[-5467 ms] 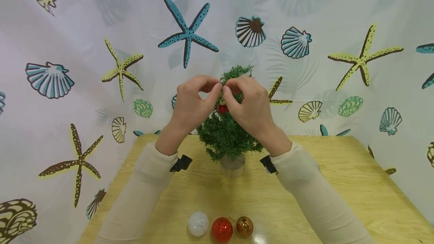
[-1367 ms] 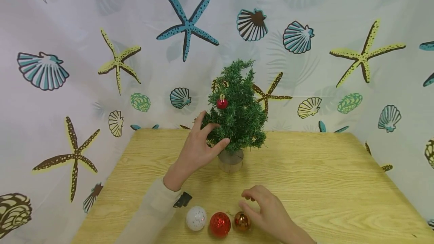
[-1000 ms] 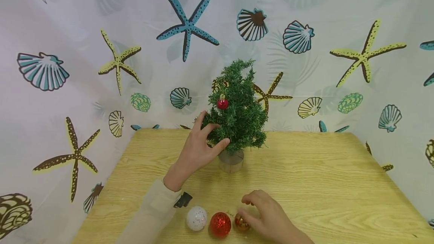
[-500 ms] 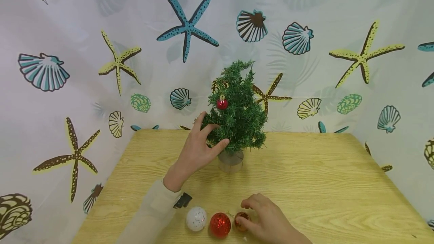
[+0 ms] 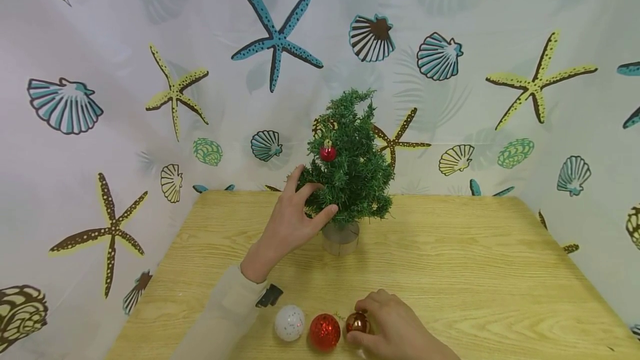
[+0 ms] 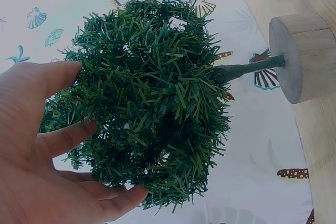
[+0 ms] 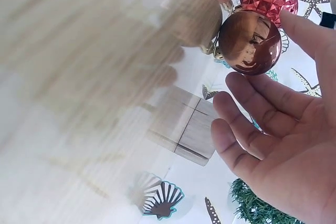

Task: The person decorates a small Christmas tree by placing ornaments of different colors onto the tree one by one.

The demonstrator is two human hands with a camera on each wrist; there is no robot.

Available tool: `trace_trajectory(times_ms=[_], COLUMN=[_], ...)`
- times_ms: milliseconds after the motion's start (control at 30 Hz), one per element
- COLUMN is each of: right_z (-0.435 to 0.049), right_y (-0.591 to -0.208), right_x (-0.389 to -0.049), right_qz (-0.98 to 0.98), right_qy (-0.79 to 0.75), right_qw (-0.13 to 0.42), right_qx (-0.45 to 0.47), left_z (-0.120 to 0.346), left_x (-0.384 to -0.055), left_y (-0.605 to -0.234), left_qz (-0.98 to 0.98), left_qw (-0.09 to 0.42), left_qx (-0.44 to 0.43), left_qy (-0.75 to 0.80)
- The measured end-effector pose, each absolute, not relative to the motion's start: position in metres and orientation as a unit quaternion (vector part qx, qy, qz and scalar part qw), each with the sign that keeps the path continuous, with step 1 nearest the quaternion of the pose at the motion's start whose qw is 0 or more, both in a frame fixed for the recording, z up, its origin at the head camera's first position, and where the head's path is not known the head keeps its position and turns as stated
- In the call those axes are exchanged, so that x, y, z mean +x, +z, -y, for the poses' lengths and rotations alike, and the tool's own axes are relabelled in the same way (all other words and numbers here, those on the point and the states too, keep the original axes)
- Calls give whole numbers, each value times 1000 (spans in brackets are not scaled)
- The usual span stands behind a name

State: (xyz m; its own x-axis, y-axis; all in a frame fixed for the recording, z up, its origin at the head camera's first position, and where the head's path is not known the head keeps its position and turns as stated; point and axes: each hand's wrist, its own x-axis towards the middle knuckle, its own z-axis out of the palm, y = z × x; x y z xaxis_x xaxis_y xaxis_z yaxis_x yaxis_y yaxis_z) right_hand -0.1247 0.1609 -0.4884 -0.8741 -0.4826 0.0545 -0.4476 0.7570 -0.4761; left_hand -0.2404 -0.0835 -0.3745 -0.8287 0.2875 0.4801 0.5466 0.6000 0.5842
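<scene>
A small artificial Christmas tree (image 5: 350, 171) stands on a round wooden base (image 5: 341, 239). A small red bauble (image 5: 327, 153) hangs on its upper left side. My left hand (image 5: 286, 221) rests against the lower left branches, fingers spread; in the left wrist view its fingertips (image 6: 86, 127) touch the foliage. At the front, my right hand (image 5: 395, 326) pinches a shiny brown bauble (image 5: 357, 323) between thumb and fingers. In the right wrist view the brown bauble (image 7: 250, 42) sits between the thumb and index finger, while the other fingers are extended.
Left of the brown bauble lie a red glittery bauble (image 5: 325, 333) and a white speckled bauble (image 5: 289, 323). All this is on a light wood table (image 5: 475, 271). A curtain (image 5: 320, 15) printed with starfish and shells surrounds it.
Earlier both hands were together at the upper tree by the small red bauble. The right hand came down to the brown bauble and its fingers closed on it. The left hand lately stayed still.
</scene>
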Motion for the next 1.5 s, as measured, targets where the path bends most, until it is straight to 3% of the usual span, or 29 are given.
trace_trajectory(times_ms=[867, 1233, 1500], right_z=[-162, -170, -177], right_y=[-484, -469, -455], right_x=[-125, -131, -133], right_qz=[-935, -918, -920], right_qy=[-226, -258, -262], right_qw=[-17, -131, -151], right_qx=[-272, -273, -248], left_z=[86, 91, 102], left_x=[-240, -242, -241], left_y=[-373, -374, -368], left_qz=[879, 877, 878], left_qw=[177, 196, 211], left_qx=[-243, -256, -256], left_qy=[-370, -356, -345])
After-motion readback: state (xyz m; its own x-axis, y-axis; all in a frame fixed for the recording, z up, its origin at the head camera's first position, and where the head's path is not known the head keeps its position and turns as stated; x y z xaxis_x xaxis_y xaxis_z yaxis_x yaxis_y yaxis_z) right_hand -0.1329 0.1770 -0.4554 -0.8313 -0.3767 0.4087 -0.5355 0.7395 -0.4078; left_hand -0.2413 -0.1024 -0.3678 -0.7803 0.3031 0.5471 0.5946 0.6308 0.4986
